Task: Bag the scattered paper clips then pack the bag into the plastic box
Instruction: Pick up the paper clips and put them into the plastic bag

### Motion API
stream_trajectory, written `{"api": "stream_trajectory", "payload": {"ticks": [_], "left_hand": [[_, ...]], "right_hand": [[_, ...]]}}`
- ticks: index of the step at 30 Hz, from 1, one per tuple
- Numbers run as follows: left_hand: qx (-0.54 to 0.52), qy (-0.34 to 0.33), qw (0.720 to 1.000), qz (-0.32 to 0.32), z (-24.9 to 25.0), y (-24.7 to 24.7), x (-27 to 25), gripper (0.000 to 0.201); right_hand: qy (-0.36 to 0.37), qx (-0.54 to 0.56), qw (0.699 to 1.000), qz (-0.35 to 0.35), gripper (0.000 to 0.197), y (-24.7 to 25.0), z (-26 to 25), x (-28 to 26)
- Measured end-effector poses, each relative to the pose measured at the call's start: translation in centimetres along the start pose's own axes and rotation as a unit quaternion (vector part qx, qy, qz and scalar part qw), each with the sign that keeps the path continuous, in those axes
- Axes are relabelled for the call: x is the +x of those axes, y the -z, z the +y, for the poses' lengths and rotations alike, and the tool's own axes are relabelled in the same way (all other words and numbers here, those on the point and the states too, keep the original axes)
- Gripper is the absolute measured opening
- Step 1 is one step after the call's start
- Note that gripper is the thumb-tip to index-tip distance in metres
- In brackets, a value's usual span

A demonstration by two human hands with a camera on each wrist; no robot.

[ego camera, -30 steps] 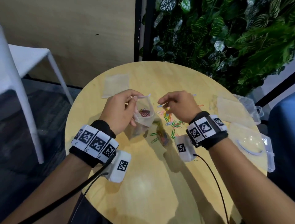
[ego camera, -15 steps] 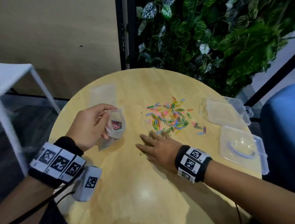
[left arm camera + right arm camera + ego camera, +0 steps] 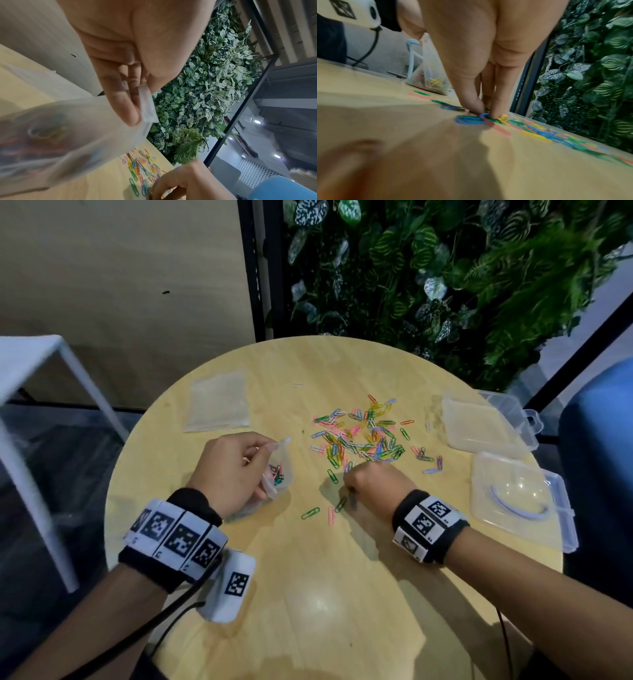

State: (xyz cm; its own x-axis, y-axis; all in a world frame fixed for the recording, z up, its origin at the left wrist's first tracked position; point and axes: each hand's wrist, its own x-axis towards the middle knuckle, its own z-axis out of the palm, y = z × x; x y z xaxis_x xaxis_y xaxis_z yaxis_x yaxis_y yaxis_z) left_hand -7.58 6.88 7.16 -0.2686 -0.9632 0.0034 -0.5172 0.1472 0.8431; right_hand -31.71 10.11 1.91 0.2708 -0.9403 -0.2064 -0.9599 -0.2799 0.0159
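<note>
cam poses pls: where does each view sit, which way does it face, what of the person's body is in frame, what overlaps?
Head: above the table, looking forward and down; shows both forearms, left hand holding the bag, right hand at the clips.
Left wrist: under the left palm, looking along the fingers pinching the bag rim; right hand at bottom.
Right wrist: low over the table, looking along fingertips on the clips; left hand behind.
Shared: all show bag and clips.

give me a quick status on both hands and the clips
Left hand holds the bag open, some clips inside. Right hand pinching paper clips off the table. Most of the pile unbagged; nothing blocking.
</note>
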Motion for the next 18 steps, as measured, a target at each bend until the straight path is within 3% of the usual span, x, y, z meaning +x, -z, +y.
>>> {"api": "stream_trajectory", "payload": {"ticks": [2, 5, 8, 11, 12, 13, 18], "left_hand": [[0.006, -0.004, 1.0, -0.002, 0.4, -0.3, -0.3, 0.019], [0.003, -0.01, 1.0, -0.011, 0.8, -1.1, -0.7, 0.02], [-0.016, 0.0, 1.0, -0.018, 0.8, -1.6, -0.6, 0.019], [-0.021, 0.001, 1.0, -0.019, 0.8, -1.5, -0.7, 0.02], [-0.026, 0.004, 0.999, -0.019, 0.9, -1.5, -0.7, 0.02], [-0.034, 0.009, 0.999, -0.018, 0.9, -1.5, -0.8, 0.02], [-0.062, 0.02, 0.998, -0.009, 0.6, -1.4, -0.8, 0.021]], "right_hand": [[-0.061, 0.015, 0.998, 0.004, 0.017, 0.4, 1.3, 0.3], [-0.167, 0.182, 0.964, 0.094, 0.023, 1.5, 3.7, 0.6], [-0.217, 0.388, 0.88, 0.166, 0.011, 3.6, 4.8, 0.4], [-0.155, 0.592, 0.773, 0.167, 0.012, 5.8, 3.2, -0.1], [-0.123, 0.623, 0.756, 0.157, 0.012, 6.3, 2.2, 0.0], [-0.095, 0.628, 0.758, 0.15, 0.012, 6.7, 1.1, 0.1], [0.012, 0.502, 0.846, 0.18, 0.006, 6.7, -4.6, 1.5]]}}
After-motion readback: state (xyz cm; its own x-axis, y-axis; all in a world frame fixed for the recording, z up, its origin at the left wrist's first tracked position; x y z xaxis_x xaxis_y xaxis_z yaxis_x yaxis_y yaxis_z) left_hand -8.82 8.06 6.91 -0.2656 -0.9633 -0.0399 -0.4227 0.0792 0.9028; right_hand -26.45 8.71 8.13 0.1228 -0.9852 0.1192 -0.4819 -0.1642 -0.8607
